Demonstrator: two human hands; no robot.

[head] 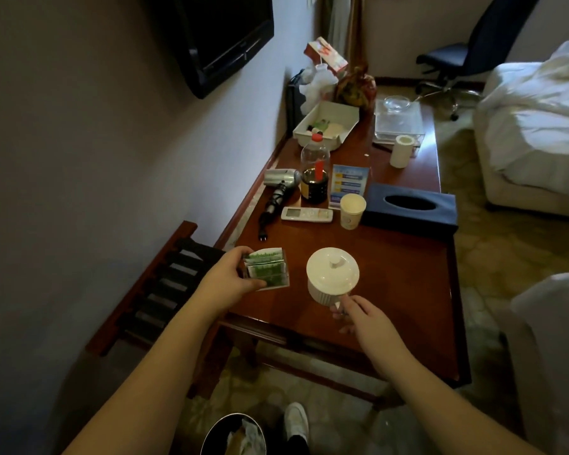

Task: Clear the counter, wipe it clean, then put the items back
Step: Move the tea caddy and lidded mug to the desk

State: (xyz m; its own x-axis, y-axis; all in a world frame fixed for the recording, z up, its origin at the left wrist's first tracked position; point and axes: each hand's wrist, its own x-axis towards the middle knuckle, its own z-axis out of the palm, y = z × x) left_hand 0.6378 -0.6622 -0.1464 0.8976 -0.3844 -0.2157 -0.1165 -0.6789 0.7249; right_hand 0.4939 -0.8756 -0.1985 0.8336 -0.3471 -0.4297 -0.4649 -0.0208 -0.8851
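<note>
A long red-brown wooden counter [391,284] runs along the wall. My left hand [229,277] grips a clear holder of green tea packets [268,269] at the counter's near left. My right hand [363,315] pinches the handle of a white lidded ceramic mug [332,275] standing near the front edge. Further back lie a paper cup [352,210], a white remote [306,214], a dark blue tissue box [411,208], a hair dryer [281,185], a bottle with a red cap [315,172] and a blue sign card [349,182].
At the far end sit a white tray [326,124] of small items, a clear box with a glass bowl [398,118], a white cup [401,151] and bags. A luggage rack [158,284] stands left, a bin [234,435] by my foot, beds right.
</note>
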